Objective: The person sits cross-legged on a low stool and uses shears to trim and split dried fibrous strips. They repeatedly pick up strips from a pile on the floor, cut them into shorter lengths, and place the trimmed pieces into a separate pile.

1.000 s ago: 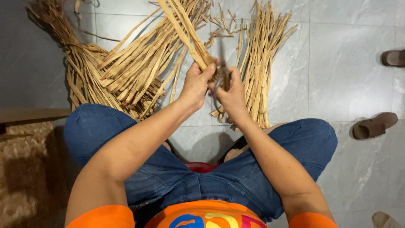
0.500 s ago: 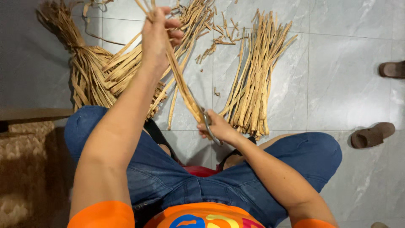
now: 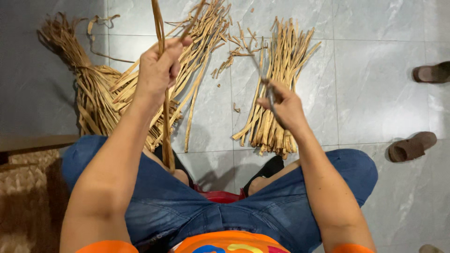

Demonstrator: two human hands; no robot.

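Note:
My left hand (image 3: 158,70) is raised and closed around long tan dried leaf strips (image 3: 165,122) that hang down past my knee and run up out of view. My right hand (image 3: 282,107) is lower and to the right, gripping a thin dark metal tool (image 3: 270,96) with its point toward the floor strips. A loose heap of dried strips (image 3: 108,93) lies on the left of the tiled floor. A neater bundle of cut strips (image 3: 276,89) lies under and beyond my right hand. I sit with jeans-clad knees apart.
Grey marble floor tiles (image 3: 375,84) spread around. Brown sandals (image 3: 411,147) and another one (image 3: 431,72) rest at the right. A woven mat (image 3: 23,197) and a wooden board edge (image 3: 37,142) lie at the left. A red seat (image 3: 220,196) shows between my legs.
The hands, together at first, have parted. My left hand rose with the strips and now sits slightly lower; my right hand moved right with the tool over the cut bundle.

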